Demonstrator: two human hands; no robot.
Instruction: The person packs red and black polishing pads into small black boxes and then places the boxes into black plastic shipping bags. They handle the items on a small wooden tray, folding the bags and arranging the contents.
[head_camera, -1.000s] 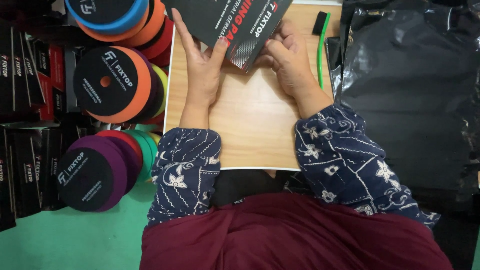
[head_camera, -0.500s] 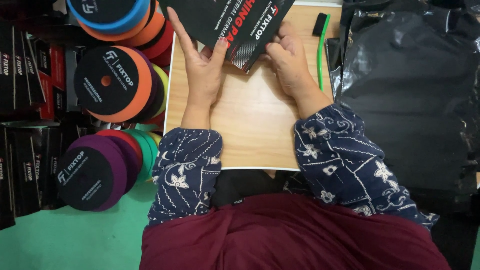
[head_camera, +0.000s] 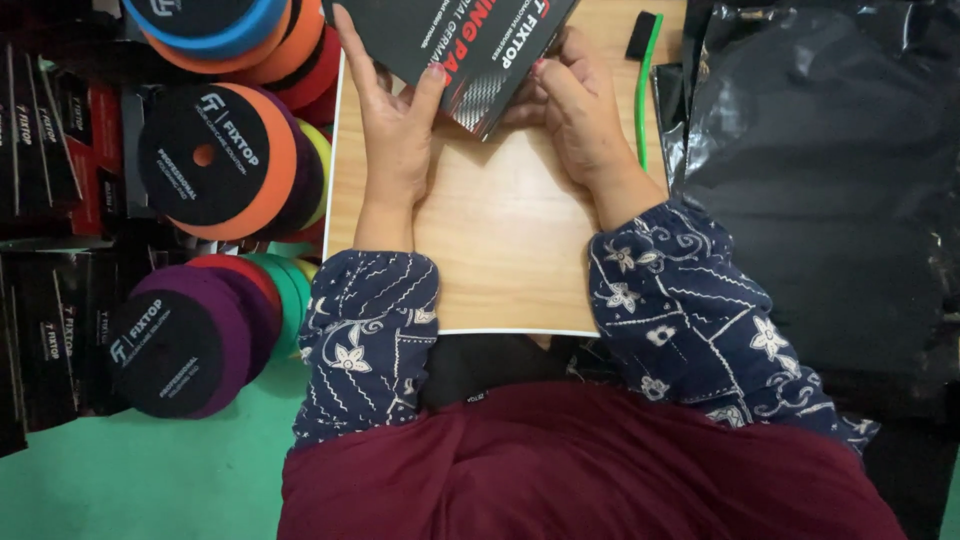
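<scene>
Hands pinch black flat box (head_camera: 470, 50) at twelve o'clock: left hand (head_camera: 395, 130) fingers spread, right hand (head_camera: 575, 110) fingers curled; edge grips could let it slip onto wooden board (head_camera: 500, 240)

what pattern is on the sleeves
Dark blue sleeves with white flowers and line patterns; the head view shows them clearly.

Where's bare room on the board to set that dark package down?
The wooden board is bare between the two forearms, from the dark package down to its near edge. The green-handled tool lines its right edge; stacked foam pads crowd the left, black plastic bags the right.
</scene>
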